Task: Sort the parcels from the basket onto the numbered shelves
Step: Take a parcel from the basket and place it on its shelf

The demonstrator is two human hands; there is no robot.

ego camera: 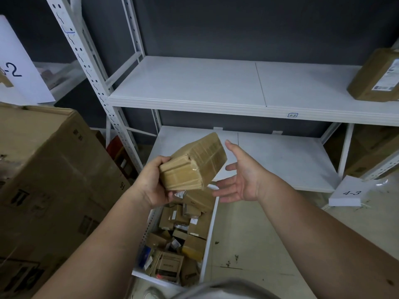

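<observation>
The white shelving unit (190, 91) is filling the upper and middle part of the frame, its upper shelf carrying a small handwritten label (292, 115) on the front edge and its lower shelf (287, 160) lying behind my hands. At the left edge a large cardboard box (51, 180) is taking up most of the lower left. A white basket (209, 234) is sitting low in the centre, between my forearms, and it is holding a heap of small brown parcels (179, 234). At the far right of the upper shelf a brown parcel with a printed label (375, 76) is lying tilted. On the floor at the right a white card reading 4-3 (350, 192) is leaning by the shelf foot, and in the upper left another white sheet (15, 67) is showing a handwritten 2.

I am gripping a taped cardboard parcel (194, 162) with my left hand (151, 184), fingers curled round its near end, and holding it above the basket in the centre of the frame. My right hand (241, 175) is hovering just beside it, palm turned toward it, fingers spread and holding nothing.
</observation>
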